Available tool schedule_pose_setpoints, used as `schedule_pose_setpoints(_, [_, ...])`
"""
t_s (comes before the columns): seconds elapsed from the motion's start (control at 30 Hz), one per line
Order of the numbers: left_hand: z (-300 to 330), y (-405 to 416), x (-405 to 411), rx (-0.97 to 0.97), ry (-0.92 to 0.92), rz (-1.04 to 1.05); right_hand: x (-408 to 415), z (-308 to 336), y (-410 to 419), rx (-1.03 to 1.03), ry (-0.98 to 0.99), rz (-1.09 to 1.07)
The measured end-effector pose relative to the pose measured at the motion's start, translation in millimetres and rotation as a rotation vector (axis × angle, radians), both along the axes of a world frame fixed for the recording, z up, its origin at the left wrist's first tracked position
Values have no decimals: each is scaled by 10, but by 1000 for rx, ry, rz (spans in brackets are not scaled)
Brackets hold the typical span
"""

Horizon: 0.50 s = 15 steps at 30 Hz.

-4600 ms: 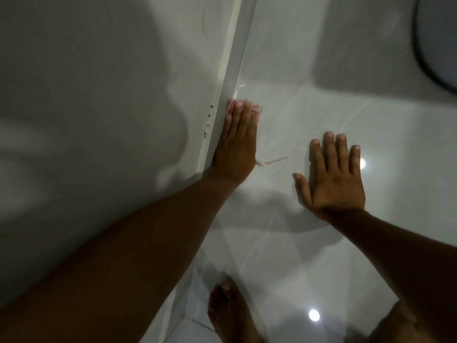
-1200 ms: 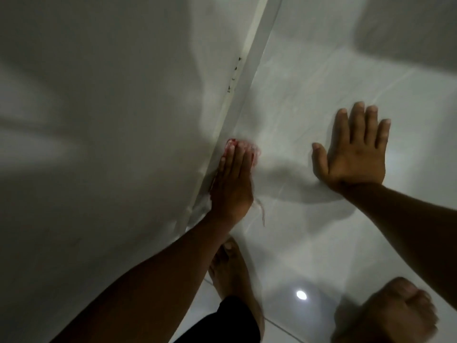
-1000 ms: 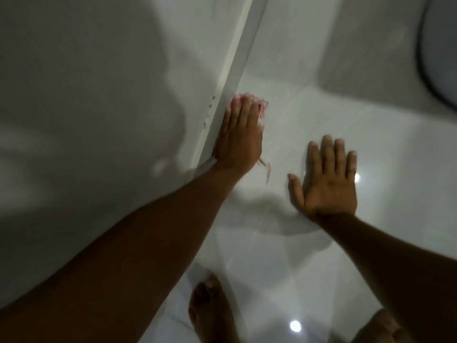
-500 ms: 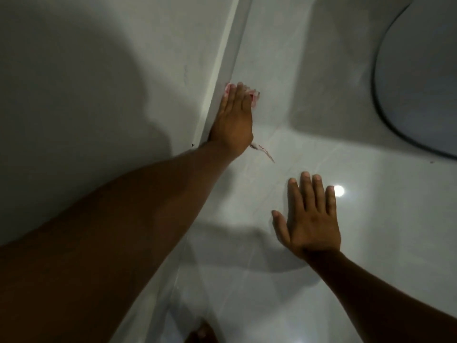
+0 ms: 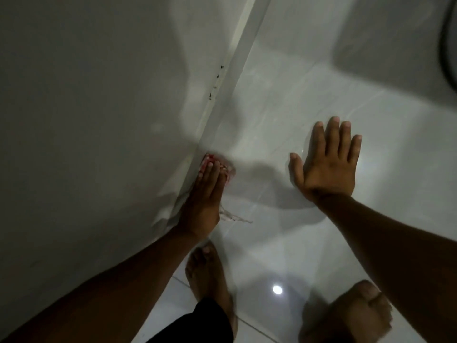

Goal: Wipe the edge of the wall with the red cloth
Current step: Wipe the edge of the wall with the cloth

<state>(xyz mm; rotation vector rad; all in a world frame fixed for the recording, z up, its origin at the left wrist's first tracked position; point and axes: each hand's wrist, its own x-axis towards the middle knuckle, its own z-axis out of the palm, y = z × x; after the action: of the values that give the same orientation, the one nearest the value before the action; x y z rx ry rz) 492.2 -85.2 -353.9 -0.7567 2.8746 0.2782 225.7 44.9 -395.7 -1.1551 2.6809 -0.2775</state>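
Observation:
My left hand [image 5: 204,196] lies flat on the red cloth [image 5: 228,169], pressing it into the corner where the white wall meets the floor. Only the cloth's frayed red end past my fingertips and a pale thread trailing by my wrist show. The wall's edge strip [image 5: 230,78] runs up and away from the hand, with small dark specks on it higher up. My right hand [image 5: 326,162] rests palm down on the glossy white floor tiles, fingers spread, holding nothing.
My two bare feet [image 5: 210,280] stand on the tiles [image 5: 284,115] just behind the hands. A round dark-rimmed object [image 5: 448,50] shows at the top right edge. A ceiling light reflects on the floor [image 5: 277,290].
My left hand with the cloth has slid back along the wall's edge toward me. My right hand has shifted forward on the floor, and my feet are in view again.

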Motion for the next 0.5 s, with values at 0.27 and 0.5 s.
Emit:
schedule_pose_setpoints(0.27, [19,-591,-1342,45,133,6,-18,26,3,8,16,16])
schedule_pose_setpoints(0.5, [-46,-600,-1111,-9,153,-81,-29,20,2,5,19,26])
